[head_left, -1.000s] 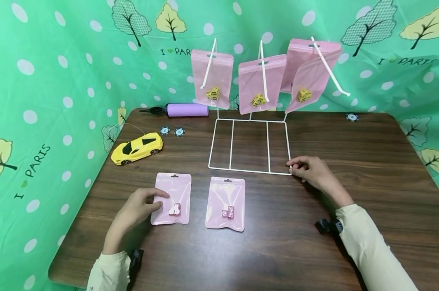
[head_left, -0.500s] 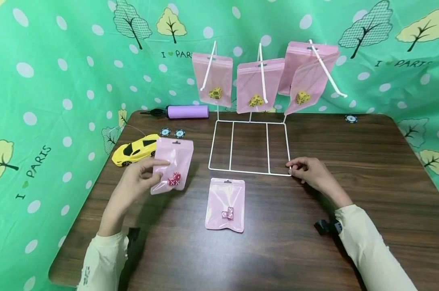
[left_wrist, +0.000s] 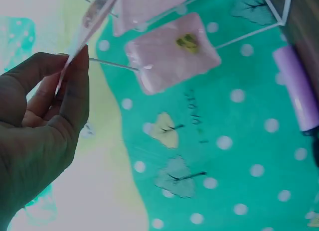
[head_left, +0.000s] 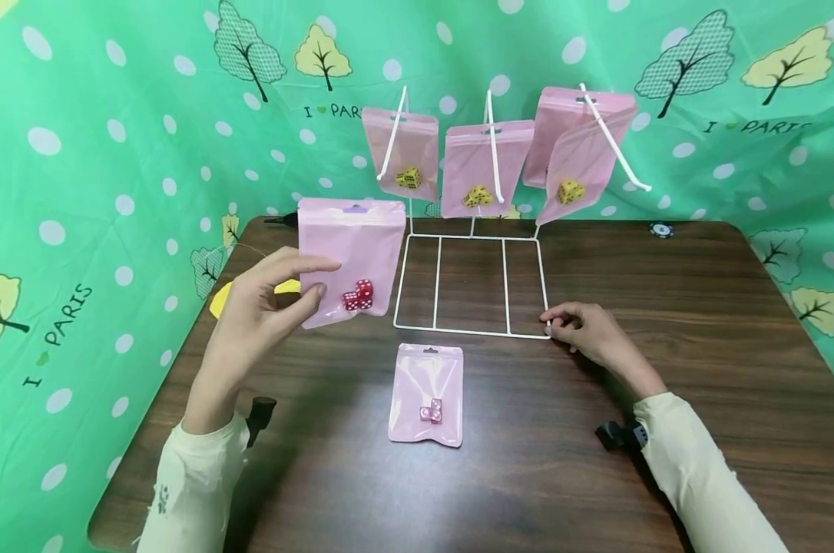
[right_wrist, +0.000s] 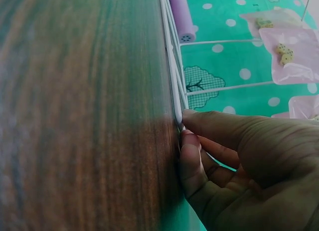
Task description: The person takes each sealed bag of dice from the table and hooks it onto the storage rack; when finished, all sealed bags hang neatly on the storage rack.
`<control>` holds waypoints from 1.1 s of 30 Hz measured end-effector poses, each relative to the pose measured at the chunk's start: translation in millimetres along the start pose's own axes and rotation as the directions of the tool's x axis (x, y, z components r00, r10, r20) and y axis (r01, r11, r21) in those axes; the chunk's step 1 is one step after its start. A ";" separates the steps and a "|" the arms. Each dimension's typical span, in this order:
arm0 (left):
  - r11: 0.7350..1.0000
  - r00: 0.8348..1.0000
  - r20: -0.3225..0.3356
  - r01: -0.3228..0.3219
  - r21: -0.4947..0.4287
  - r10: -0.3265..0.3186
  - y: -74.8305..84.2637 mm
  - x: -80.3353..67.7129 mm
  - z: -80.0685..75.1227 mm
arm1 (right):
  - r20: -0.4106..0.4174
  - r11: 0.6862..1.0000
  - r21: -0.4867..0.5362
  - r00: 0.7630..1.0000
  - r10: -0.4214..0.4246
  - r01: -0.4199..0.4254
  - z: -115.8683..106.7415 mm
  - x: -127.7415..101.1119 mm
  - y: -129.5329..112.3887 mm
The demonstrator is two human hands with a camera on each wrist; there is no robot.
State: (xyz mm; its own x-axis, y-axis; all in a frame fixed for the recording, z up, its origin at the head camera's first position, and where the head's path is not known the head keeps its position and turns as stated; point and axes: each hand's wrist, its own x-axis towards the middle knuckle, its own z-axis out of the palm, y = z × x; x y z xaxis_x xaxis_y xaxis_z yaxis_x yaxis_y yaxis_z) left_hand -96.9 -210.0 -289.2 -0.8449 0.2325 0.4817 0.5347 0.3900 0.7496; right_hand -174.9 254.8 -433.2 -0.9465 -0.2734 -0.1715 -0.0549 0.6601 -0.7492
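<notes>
My left hand (head_left: 261, 307) pinches the left edge of a pink zip pouch (head_left: 351, 246) with red dice at its bottom, raised off the table. In the left wrist view that pouch (left_wrist: 84, 32) appears nearly edge-on between thumb and fingers. At the right front corner of the white wire rack (head_left: 472, 332), my right hand (head_left: 593, 334) pinches the base wire. Pink pouches with yellow dice hang on the rack's three prongs: a left pouch (head_left: 403, 146), a middle pouch (head_left: 486, 165) and a right pouch (head_left: 583, 153) with another pink pouch behind it.
Another pink pouch (head_left: 425, 384) with pinkish dice lies on the brown table (head_left: 527, 476). A yellow toy car (head_left: 220, 299) is mostly hidden behind the left hand. The purple pump (left_wrist: 296, 89) lies at the back. A poker chip (head_left: 661, 230) rests at the far right.
My left hand has lifted the pouch with red dice off the table and carried it up, back and slightly right towards the rack. My right hand stays on the rack's corner.
</notes>
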 end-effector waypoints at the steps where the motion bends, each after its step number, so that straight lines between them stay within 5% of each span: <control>1: 1.000 1.000 0.000 -0.015 -0.011 0.015 3.9 2.2 1.6 | -0.001 1.000 0.001 1.000 -0.003 0.003 0.2 0.0 0.6; 8: 0.999 0.999 -0.019 -0.044 0.001 0.044 9.1 19.5 9.3 | -0.010 1.000 -0.005 1.000 -0.008 0.008 1.3 0.6 0.9; 17: 0.998 0.998 -0.034 -0.057 -0.026 0.056 -15.6 42.8 13.7 | -0.003 1.000 0.000 1.000 -0.005 0.005 0.2 -0.3 1.4; 26: 0.991 0.996 -0.088 -0.013 -0.136 0.001 -38.0 67.6 30.2 | -0.006 1.000 0.005 1.000 0.004 -0.004 -0.6 -0.7 1.7; 33: 0.996 0.990 -0.137 0.009 -0.083 -0.020 -57.9 94.6 42.0 | -0.014 1.000 0.017 1.000 -0.002 0.002 0.3 -1.3 2.1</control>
State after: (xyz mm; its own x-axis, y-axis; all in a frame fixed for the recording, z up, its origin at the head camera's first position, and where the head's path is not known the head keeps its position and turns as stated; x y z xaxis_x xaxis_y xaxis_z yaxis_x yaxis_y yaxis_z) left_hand -208.3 -173.2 -306.1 -0.8458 0.1003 0.5240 0.5265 0.3165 0.7891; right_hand -173.7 256.3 -434.7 -0.9508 -0.2647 -0.1609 -0.0516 0.6475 -0.7603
